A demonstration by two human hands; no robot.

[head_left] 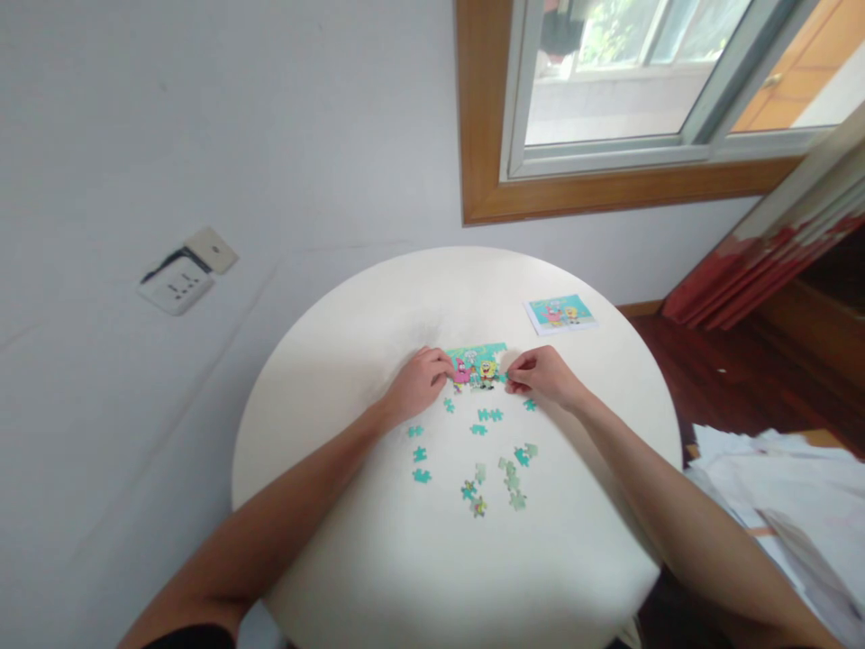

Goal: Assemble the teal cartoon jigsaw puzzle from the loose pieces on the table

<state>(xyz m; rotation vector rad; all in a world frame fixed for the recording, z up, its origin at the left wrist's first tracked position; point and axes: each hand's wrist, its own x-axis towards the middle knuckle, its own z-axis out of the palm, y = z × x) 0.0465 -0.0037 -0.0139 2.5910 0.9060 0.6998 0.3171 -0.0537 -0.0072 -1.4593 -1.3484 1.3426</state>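
Loose pieces [422, 476] lie on the round table [304, 388], nearer than the part-joined puzzle [473, 361]; a card [560, 314] lies farther off, below the window [608, 81]. The left hand [423, 377], fingers curled, touches the puzzle's left edge; the right hand [541, 374], fingertips close together, is at its right edge. Whether either pinches a piece, I cannot tell.

The left hand [420, 380] touches the left edge of the puzzle [473, 359]; the right hand [546, 374] is at its right; loose pieces [420, 454] lie in front of it; a picture card [560, 314] lies beyond, rightward.
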